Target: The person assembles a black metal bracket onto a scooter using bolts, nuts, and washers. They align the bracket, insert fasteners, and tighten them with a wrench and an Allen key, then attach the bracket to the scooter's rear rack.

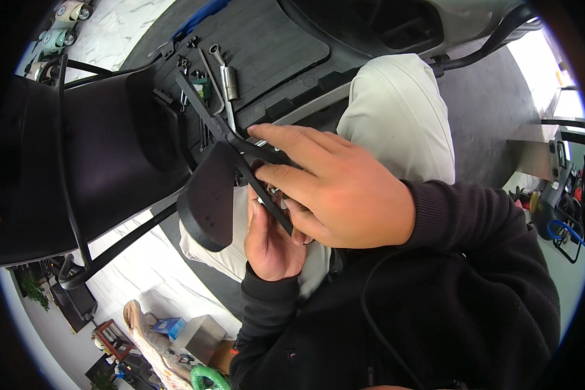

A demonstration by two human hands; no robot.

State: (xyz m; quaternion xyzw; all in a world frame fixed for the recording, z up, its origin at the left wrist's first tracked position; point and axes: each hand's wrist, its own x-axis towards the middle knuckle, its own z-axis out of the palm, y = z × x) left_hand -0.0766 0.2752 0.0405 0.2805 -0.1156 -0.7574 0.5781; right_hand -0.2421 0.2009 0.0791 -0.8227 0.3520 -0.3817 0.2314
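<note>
Between my hands is a black bracket (250,174) made of flat bars, with a thick dark rounded pad (208,205) at its left side. My left hand (273,250) grips the bracket's lower end from below, its thumb against the bar. Over the top reaches my right hand (341,188), with its forefinger along the upper arm of the bracket and its other fingers curled around the lower bar. Small shiny parts show between the hands, too covered to name. Past the bracket, a wrench (217,54) and a metal socket (229,83) lie on a black ribbed footboard (266,49).
A green hex-key holder (203,86) lies among the tools. At left stands a black seat (104,162) with tubular bars (65,162). My knee in pale trousers (403,117) is beside the footboard. Boxes (201,338) and a green coil (208,377) sit at lower left.
</note>
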